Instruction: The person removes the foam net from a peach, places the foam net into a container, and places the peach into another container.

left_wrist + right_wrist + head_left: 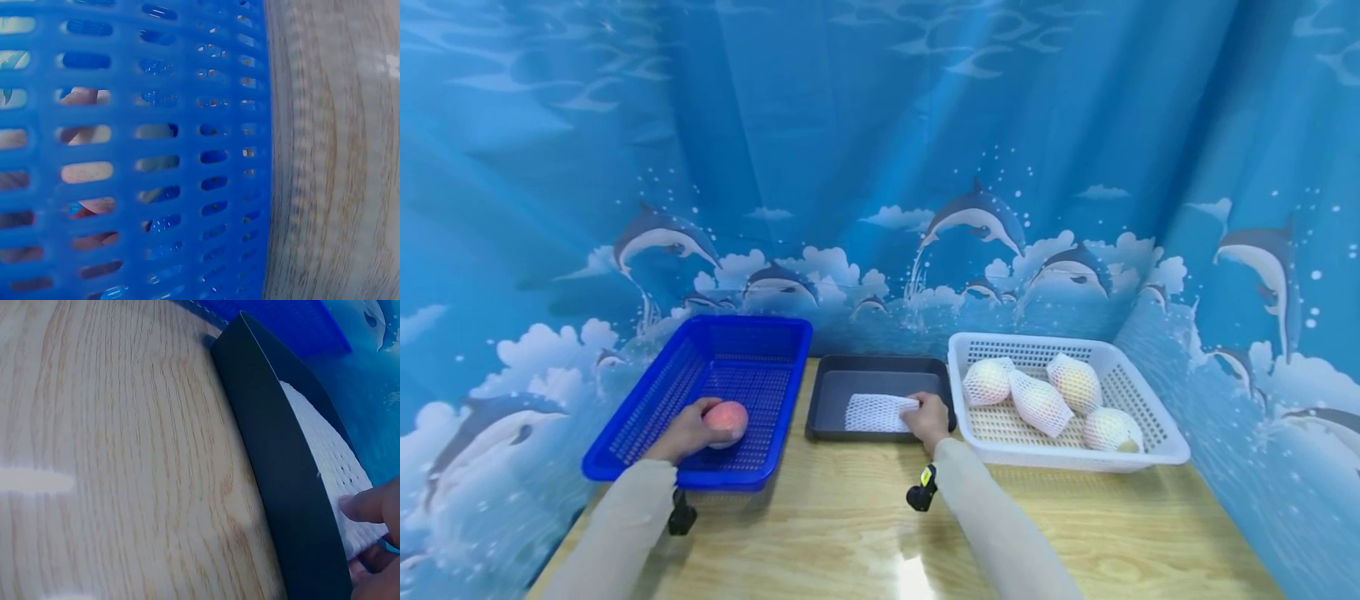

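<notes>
A pinkish-red peach [726, 423] is gripped by my left hand [691, 432] inside the blue basket [784, 392]. The basket's slotted wall fills much of the left wrist view, so only bits of that hand and the fruit show through the slots. My right hand [928, 419] pinches the right end of a white foam net sleeve [877, 412], which lies flat over the dark grey tray [835, 385]. In the right wrist view, thumb and fingers hold the edge of the sleeve [325, 447] just inside the tray wall [269, 456].
To the right stands a white basket [1157, 417] with several fruits in foam nets, one of them a netted fruit [1040, 404] near its middle. All containers sit on a wooden table [820, 525]. A blue dolphin-print curtain [865, 167] hangs behind.
</notes>
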